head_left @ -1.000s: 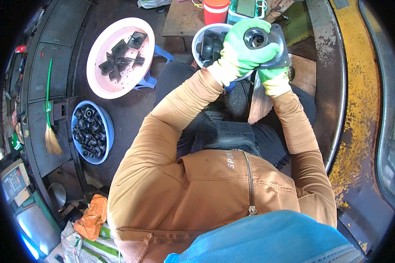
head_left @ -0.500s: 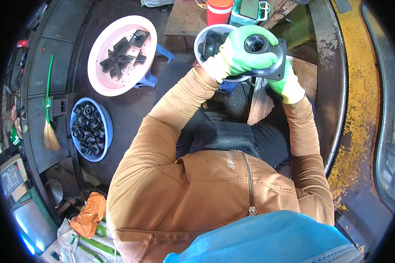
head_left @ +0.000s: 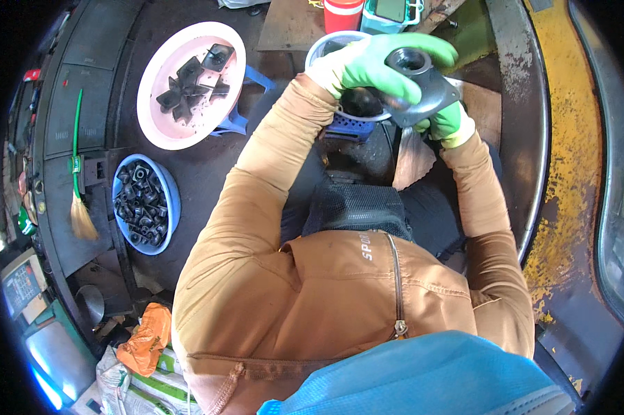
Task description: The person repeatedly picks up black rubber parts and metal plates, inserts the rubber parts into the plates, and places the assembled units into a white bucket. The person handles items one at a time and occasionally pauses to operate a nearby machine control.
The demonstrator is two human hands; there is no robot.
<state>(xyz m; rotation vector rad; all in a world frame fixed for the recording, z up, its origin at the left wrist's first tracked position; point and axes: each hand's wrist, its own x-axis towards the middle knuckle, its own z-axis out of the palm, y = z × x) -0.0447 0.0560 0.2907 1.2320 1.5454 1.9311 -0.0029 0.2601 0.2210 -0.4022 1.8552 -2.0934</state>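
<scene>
Both my hands wear green gloves and are at a black flanged part (head_left: 429,97), which has a square plate with corner holes and a round hollow collar on top. My left hand (head_left: 374,66) straddles the collar, thumb on the near side and fingers stretched along the far side. From below right, my right hand (head_left: 451,126) grips the plate's edge; its fingertips are partly hidden under the plate. The part is held tilted above the near side of a pale basin (head_left: 317,52) containing dark pieces. My left hand and the part cover much of this basin.
On the left, a pink basin (head_left: 152,104) with several black pieces rests on a blue stool (head_left: 234,123). Below it stands a blue basin (head_left: 174,207) full of small black parts. A red container (head_left: 343,17) is at the back; a yellow rusty metal panel (head_left: 568,173) rises at right.
The black part has tipped and moved slightly down. My left fingers have straightened and spread around the collar, and my right hand has shifted lower on the plate's edge.
</scene>
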